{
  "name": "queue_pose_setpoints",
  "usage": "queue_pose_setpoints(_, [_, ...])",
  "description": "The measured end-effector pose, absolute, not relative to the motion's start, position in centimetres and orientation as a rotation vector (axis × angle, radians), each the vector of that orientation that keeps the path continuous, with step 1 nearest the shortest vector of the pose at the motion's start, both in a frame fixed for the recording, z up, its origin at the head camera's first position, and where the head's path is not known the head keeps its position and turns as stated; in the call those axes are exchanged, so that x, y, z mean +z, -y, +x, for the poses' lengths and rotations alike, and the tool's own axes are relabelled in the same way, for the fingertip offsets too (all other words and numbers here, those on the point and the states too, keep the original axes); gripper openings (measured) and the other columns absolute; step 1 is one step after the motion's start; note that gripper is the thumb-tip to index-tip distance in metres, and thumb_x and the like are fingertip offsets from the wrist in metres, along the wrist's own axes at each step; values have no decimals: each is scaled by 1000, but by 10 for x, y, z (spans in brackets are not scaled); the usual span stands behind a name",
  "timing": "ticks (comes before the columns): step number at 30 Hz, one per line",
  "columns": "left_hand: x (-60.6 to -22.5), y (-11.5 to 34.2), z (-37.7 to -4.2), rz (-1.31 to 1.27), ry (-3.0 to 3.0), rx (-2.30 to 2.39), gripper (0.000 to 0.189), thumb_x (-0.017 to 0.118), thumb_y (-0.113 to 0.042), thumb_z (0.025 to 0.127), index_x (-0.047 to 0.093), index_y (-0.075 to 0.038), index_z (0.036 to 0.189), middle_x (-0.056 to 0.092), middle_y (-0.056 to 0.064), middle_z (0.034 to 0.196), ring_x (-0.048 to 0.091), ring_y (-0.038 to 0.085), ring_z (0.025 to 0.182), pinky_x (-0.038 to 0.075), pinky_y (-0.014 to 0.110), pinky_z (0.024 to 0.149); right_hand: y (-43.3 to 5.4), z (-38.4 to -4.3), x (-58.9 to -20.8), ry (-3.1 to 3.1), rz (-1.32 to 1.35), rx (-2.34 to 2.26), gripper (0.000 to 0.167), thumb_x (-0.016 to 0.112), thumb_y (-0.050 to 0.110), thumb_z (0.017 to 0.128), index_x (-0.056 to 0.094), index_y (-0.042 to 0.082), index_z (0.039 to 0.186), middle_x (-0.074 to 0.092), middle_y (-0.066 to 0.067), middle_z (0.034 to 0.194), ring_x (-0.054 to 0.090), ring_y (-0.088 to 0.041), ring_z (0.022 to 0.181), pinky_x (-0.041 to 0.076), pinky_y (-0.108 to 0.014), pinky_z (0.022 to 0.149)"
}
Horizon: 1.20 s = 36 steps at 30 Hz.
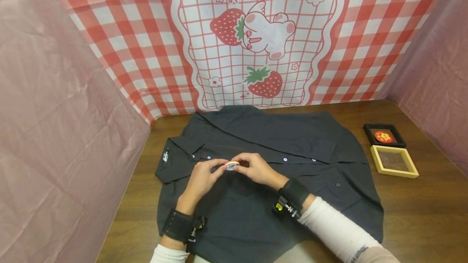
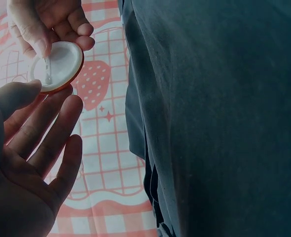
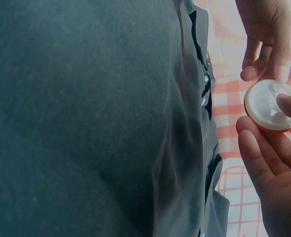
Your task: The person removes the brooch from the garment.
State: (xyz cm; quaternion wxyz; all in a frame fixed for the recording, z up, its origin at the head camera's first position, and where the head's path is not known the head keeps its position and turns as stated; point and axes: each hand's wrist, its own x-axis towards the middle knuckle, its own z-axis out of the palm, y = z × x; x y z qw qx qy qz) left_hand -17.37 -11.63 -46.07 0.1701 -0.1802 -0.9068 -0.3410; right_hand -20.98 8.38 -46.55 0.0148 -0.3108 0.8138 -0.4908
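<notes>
Over the middle of a dark grey button-up shirt (image 1: 237, 210), both hands hold a round pin-back badge (image 1: 231, 166) with its white back turned toward me. My left hand (image 1: 201, 178) pinches one edge between thumb and fingertips. On the other side, my right hand (image 1: 258, 170) grips it with its thumb on the back. A metal pin crosses the badge's back (image 2: 61, 57) in the left wrist view, and an orange-red rim shows along its edge. The shirt lies spread front up, collar to the left, with small pale buttons along the placket.
At the right of the wooden table (image 1: 420, 210), a black square frame (image 1: 398, 136) holds a red and yellow round badge (image 1: 383, 136). A pale wood frame (image 1: 396, 172) adjoins it in front. Checked strawberry cloth (image 1: 146, 52) hangs behind; pink cloth hangs at both sides.
</notes>
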Motion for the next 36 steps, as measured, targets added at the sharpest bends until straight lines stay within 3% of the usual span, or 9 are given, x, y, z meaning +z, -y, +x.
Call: queue_pose_setpoints(36, [-454,112,-169,-492,2578,-945,16,72,-13,87,78,-10,100,77,6,97,74,22,89,57,39,76,-75,-205,-471,-2853,-1049,-1440,10,73,12,86,75,6,94,71,-1,79,53,-1,65,46,-17,59])
